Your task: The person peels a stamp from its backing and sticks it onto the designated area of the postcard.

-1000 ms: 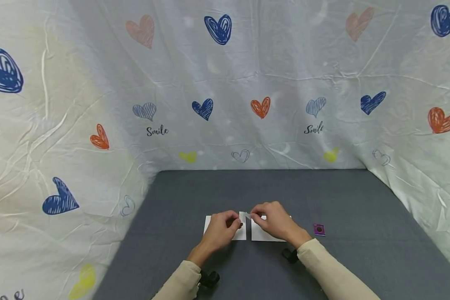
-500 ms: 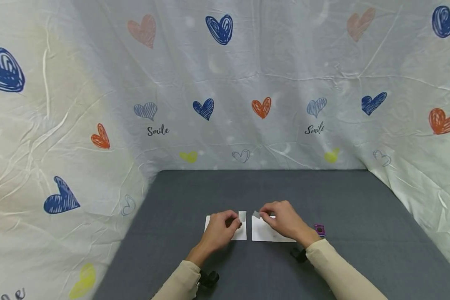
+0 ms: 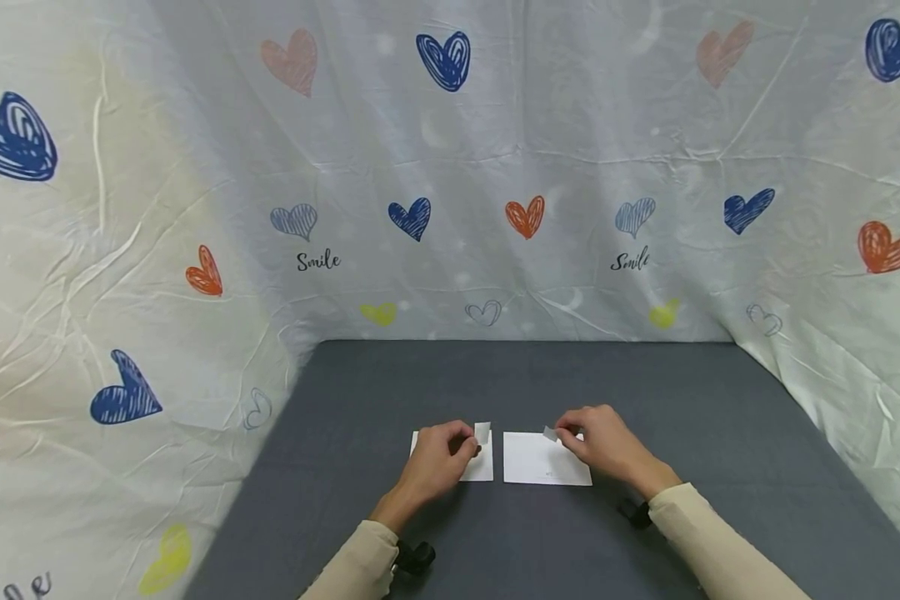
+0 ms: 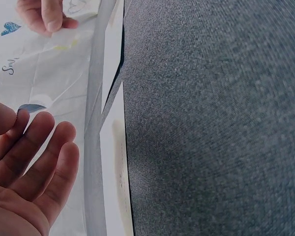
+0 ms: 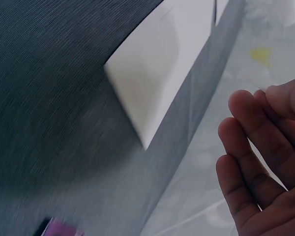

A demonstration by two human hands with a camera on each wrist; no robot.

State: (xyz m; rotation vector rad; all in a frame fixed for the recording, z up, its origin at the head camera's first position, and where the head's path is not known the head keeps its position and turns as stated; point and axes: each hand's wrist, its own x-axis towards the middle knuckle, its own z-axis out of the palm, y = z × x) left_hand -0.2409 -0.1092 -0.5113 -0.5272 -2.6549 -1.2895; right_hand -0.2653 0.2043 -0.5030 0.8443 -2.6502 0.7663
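Note:
My left hand [image 3: 441,454] pinches a small pale strip [image 3: 482,432] between thumb and index finger; a dark spot shows at its fingertips. The strip stands up above the fingers, over the left white card [image 3: 482,470], which the hand partly covers. To the right, my right hand [image 3: 611,442] pinches a small greyish scrap of film [image 3: 550,433] above the far edge of the right white card [image 3: 536,460]. In the right wrist view its thumb and index finger meet, while the other fingers [image 5: 236,177] stay loosely bent. The two hands are well apart.
A dark grey cloth [image 3: 390,383] covers the table. The white cards lie side by side with a narrow gap. A small purple packet [image 5: 64,229] shows at the lower edge of the right wrist view. Behind hangs a white curtain [image 3: 480,258] printed with hearts.
The right hand has pulled away from the left hand to the right, taking the greyish scrap with it. Its arm now hides the purple packet in the head view. The left hand has stayed nearly still.

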